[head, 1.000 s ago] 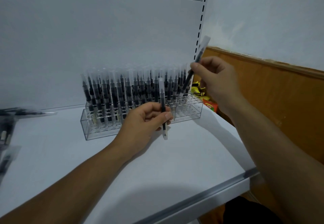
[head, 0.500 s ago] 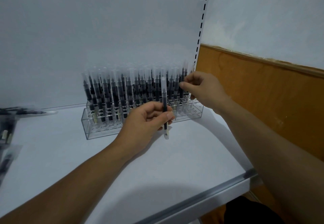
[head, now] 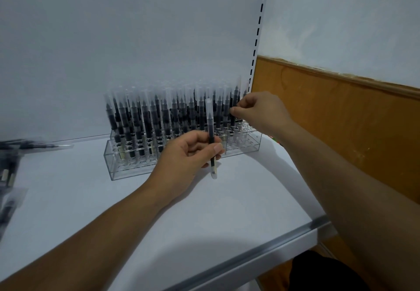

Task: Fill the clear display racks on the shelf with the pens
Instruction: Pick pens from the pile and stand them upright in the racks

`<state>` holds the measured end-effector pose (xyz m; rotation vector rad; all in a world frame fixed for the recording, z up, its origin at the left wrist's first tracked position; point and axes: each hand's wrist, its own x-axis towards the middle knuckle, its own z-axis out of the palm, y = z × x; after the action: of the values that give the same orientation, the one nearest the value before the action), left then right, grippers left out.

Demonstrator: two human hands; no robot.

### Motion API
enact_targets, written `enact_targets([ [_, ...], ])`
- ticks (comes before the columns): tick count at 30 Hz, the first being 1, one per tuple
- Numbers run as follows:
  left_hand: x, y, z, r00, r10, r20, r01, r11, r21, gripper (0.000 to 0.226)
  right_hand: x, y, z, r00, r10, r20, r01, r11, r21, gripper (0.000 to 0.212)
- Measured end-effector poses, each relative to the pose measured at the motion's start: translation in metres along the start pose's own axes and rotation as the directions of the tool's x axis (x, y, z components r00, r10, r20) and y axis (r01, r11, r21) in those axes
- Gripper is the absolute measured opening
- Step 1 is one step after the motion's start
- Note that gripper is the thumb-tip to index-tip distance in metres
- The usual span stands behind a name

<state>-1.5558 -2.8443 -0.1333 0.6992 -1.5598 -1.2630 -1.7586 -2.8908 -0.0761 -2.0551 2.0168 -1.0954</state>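
The left hand (head: 188,154) is gripping one pen (head: 211,138) upright between thumb & fingers, just in front of the clear rack (head: 127,165), cap end up. The right hand (head: 259,114) is pinching a pen (head: 234,108) standing near the rack's right end, fingertips (head: 234,110) closed on its barrel. The rack is sitting at the back of the white shelf (head: 159,211), against the rear panel, w/ most holes filled by upright pens (head: 147,117); a few holes at the far right are showing empty. More loose pens (head: 13,154), blurred, are lying at the shelf's left edge.
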Motion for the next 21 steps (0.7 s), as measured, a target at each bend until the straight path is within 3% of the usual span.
enact_targets([
  [8, 0.0, -0.001, 0.0, 1.0, 0.012, 0.002, -0.012, 1.0, 0.006, 0.027, -0.004, 0.003, 0.001, 0.994, -0.005, 0.109, 0.005, 1.0, 0.003, 0.019],
  [13, -0.001, -0.001, -0.001, 1.0, 0.014, 0.001, -0.014, 0.999, 0.04, 0.027, -0.011, 0.006, -0.002, 0.997, 0.015, 0.08, -0.011, 0.999, -0.049, 0.021],
  [15, 0.0, -0.001, -0.001, 1.0, 0.016, 0.002, -0.016, 1.0, 0.027, 0.026, -0.023, 0.005, -0.003, 1.0, -0.013, -0.012, 0.013, 1.0, 0.027, 0.015],
  [17, 0.0, -0.002, -0.001, 1.0, 0.018, 0.005, -0.019, 0.999, 0.032, 0.025, -0.039, 0.0, -0.004, 0.997, -0.028, -0.072, 0.044, 0.972, 0.233, 0.013],
  [19, 0.0, -0.003, -0.002, 1.0, 0.022, 0.013, -0.023, 0.998, 0.059, 0.023, -0.053, -0.01, -0.005, 0.997, -0.081, -0.006, 0.077, 0.909, 0.409, 0.012],
  [21, 0.001, -0.003, -0.002, 0.999, 0.034, 0.017, -0.036, 0.996, 0.076, 0.018, -0.063, -0.019, -0.004, 0.98, -0.166, 0.108, 0.105, 0.897, 0.43, 0.012],
])
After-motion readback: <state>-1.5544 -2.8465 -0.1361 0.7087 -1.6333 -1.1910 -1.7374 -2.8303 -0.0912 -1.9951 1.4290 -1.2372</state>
